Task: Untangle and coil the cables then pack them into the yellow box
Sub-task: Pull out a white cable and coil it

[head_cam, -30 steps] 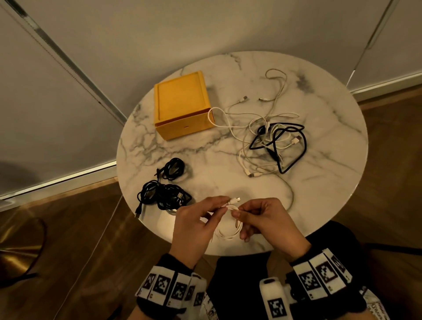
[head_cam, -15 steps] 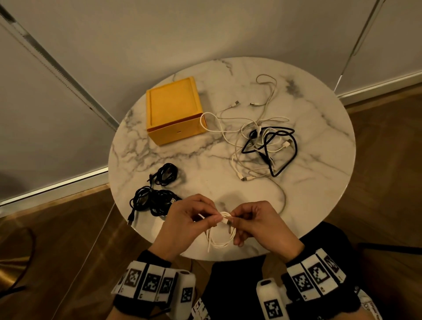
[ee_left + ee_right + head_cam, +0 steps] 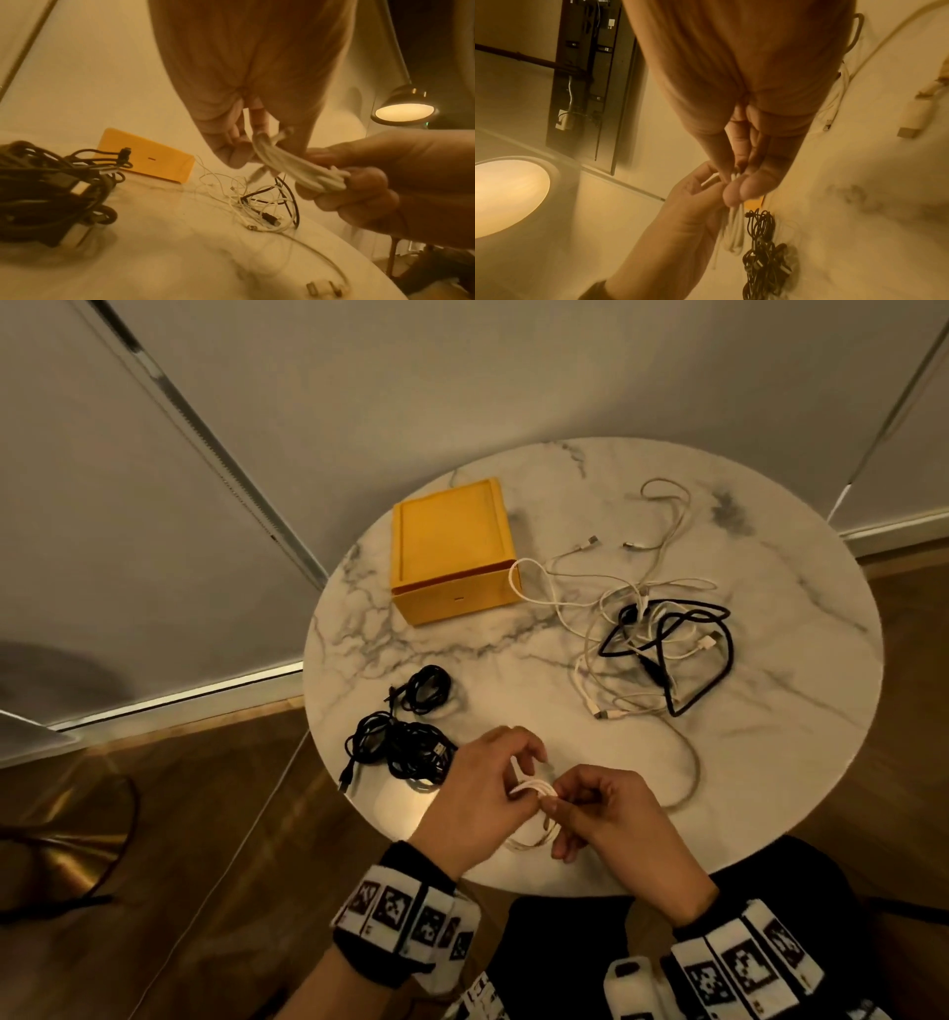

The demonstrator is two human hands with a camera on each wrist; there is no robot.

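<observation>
Both hands hold a small coil of white cable over the table's near edge. My left hand pinches one end of the bundle, and my right hand pinches the other end between thumb and fingers. Loops of it hang below the hands. The yellow box sits closed at the back left. A tangle of white and black cables lies at the right. Two coiled black cables lie at the left, just beside my left hand.
The round marble table stands against a pale wall. A loose white cable curves from the tangle toward my right hand. A lit lamp stands off to the right. Wooden floor lies around the table.
The hands have turned the white coil and drawn the bundle tighter between them; the plug that stuck up earlier is tucked in. The head view has shifted, so the table sits further right.
</observation>
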